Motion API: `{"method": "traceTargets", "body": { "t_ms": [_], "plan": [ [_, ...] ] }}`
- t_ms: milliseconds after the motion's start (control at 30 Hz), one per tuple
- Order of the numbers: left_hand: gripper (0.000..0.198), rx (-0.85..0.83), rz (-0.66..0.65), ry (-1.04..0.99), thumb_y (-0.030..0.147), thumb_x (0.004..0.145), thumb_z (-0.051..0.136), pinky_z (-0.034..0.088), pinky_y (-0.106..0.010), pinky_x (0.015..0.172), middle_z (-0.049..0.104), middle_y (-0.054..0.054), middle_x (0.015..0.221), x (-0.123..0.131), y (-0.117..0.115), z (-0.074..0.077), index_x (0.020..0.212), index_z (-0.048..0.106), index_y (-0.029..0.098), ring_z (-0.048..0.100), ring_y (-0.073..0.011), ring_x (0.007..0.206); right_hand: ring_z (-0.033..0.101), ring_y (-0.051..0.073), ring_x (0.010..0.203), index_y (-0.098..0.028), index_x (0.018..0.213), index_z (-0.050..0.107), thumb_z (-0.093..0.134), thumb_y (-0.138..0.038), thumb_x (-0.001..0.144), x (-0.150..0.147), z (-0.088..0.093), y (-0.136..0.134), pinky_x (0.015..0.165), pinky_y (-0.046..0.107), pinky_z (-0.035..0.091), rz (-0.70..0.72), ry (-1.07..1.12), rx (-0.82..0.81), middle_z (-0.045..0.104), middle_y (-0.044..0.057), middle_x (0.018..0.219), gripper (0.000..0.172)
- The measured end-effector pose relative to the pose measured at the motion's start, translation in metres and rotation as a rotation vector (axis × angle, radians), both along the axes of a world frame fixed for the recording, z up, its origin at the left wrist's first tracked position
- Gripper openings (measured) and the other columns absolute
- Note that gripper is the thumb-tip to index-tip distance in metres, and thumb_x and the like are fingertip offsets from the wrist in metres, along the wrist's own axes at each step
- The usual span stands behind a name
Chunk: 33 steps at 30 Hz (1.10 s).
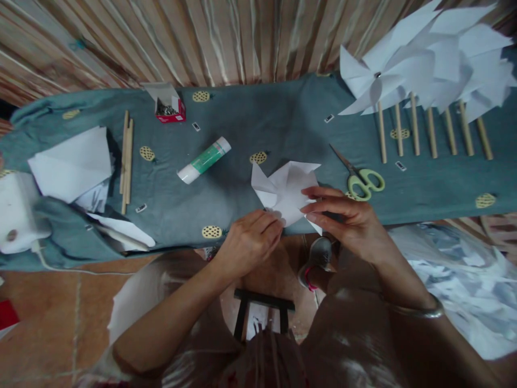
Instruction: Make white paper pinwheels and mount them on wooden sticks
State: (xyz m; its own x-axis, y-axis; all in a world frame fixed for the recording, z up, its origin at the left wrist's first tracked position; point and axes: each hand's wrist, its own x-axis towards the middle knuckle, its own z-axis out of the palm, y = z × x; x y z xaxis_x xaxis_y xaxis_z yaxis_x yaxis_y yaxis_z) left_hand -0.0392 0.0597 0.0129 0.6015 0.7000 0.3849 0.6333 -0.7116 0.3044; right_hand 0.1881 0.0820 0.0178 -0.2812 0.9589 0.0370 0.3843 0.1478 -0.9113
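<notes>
A white paper pinwheel [289,188], partly folded with some points standing up, is at the front edge of the cloth-covered table. At its lower left edge, the closed fingers of my left hand [255,234] pinch the paper. My right hand [347,215] holds its right side, fingers slightly spread and fingertips on the paper. Part of the pinwheel is hidden behind my fingers. Scissors [361,183] with light green handles lie just beyond my right hand. A glue stick [204,160] with a green label lies to the left of the pinwheel.
At the back right, several finished pinwheels [416,59] lie with wooden sticks [431,132] pointing toward me. Leftward are a red box of small metal pieces [172,110], loose sticks [127,161], a paper stack [75,164] and a white corded device [20,213]. A plastic bag [456,285] sits lower right.
</notes>
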Motion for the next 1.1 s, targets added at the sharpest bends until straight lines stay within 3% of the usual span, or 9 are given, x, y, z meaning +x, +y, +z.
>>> {"method": "traceTargets", "body": {
  "t_ms": [233,467,667,1100],
  "plan": [
    [0.011,-0.056,-0.004,0.004,0.014,0.091,0.053,0.058,-0.03,0.073,0.071,-0.008,0.091,0.001,-0.001,0.0,0.092,0.064,0.012,0.064,-0.0174,0.081,0.065,0.024,0.1,-0.025,0.088,0.075,0.064,-0.025,0.087,-0.018,-0.006,0.001,0.093,0.045,0.051,-0.095,-0.219,0.192,0.073,0.005,0.103,0.011],
    [0.029,-0.087,0.017,0.002,0.017,0.094,0.049,0.057,-0.031,0.073,0.069,-0.006,0.09,0.002,-0.001,0.0,0.123,0.054,0.012,0.063,-0.0178,0.081,0.062,0.026,0.102,-0.023,0.084,0.072,0.06,-0.026,0.089,-0.031,-0.005,-0.001,0.091,0.046,0.05,-0.121,-0.409,0.342,0.071,0.007,0.105,0.013],
    [0.024,-0.104,-0.028,-0.053,0.014,0.093,0.051,0.058,-0.034,0.079,0.07,-0.009,0.1,0.001,-0.001,-0.004,0.115,0.059,0.01,0.063,-0.0194,0.092,0.061,0.027,0.104,-0.023,0.083,0.069,0.058,-0.025,0.089,-0.036,-0.008,0.0,0.094,0.047,0.05,-0.119,-0.444,0.367,0.07,0.007,0.107,0.013],
    [0.021,-0.108,-0.024,-0.095,0.013,0.092,0.052,0.059,-0.036,0.079,0.069,-0.01,0.099,0.002,-0.001,-0.006,0.111,0.061,0.01,0.063,-0.0198,0.092,0.06,0.027,0.105,-0.022,0.083,0.067,0.061,-0.024,0.088,-0.038,-0.013,0.001,0.094,0.047,0.05,-0.131,-0.472,0.389,0.069,0.008,0.111,0.007]
  ]
}}
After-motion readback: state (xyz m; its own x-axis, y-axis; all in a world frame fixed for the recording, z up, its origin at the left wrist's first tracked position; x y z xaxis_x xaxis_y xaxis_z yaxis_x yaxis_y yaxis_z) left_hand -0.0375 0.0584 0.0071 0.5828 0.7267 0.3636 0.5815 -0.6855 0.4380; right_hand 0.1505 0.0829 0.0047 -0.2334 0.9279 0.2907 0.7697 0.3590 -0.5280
